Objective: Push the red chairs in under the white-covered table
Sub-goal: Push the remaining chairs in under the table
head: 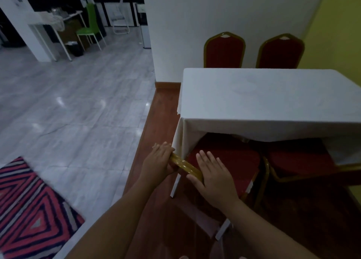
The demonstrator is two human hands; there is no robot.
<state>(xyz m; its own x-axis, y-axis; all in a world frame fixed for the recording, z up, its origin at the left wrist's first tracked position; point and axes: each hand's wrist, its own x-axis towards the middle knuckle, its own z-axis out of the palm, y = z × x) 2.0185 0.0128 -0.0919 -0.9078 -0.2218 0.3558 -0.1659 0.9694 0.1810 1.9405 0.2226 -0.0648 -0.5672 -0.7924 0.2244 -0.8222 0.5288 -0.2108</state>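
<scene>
Left hand (158, 161) clamped on gold chair frame (185, 167); right hand (214, 177) flat, fingers apart, on red chair (230, 157) beneath white tabletop (263, 98).

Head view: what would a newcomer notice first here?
Both hands at bottom centre stand out: the left hand grips the gold top rail of a near red chair, the right hand lies flat on its back. Beyond spreads the white-covered table, with two more red chairs against the far wall.
</scene>
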